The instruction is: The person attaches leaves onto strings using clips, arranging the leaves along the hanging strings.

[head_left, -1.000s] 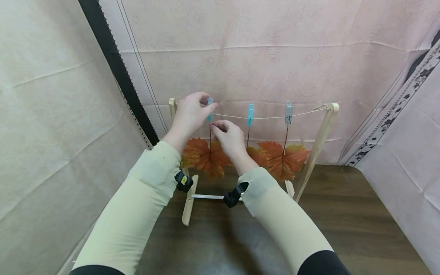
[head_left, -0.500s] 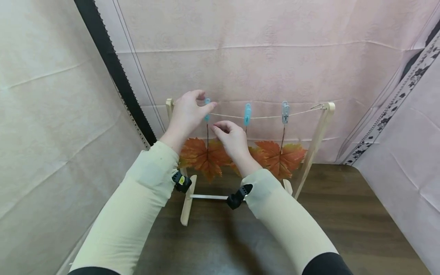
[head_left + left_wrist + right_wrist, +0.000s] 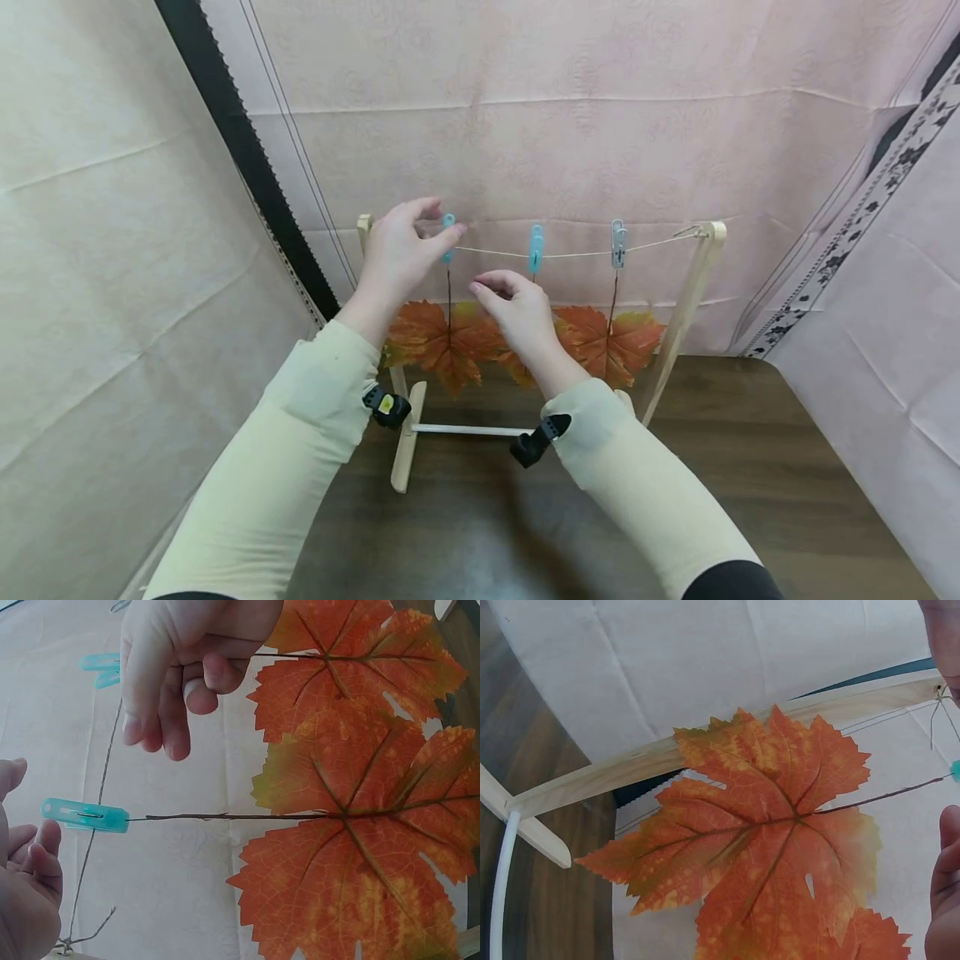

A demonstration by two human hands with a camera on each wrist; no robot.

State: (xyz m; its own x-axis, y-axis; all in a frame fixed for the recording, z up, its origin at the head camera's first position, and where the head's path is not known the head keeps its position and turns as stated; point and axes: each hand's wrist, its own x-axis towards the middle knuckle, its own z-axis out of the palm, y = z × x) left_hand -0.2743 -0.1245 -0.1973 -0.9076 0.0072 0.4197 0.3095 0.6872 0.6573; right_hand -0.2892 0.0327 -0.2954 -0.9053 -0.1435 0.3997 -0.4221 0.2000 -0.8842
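A blue clothespin sits on the string, gripping the stem of an orange maple leaf that hangs below. My left hand is beside this clothespin; thumb and fingers are spread around it without pinching. My right hand, loosely curled with nothing in it, is held to the right of that stem. It partly covers a second leaf hanging from the middle blue clothespin. A third leaf hangs from a greyish-blue clothespin on the right.
The string runs between the posts of a wooden rack, whose right post leans towards the right. A white rod joins its feet near the brown wood-look tabletop. Pale fabric hangs behind and at both sides.
My right hand has let go of the left leaf's stem and drawn back to the right. My left fingers have eased off the clothespin, which stays on the string.
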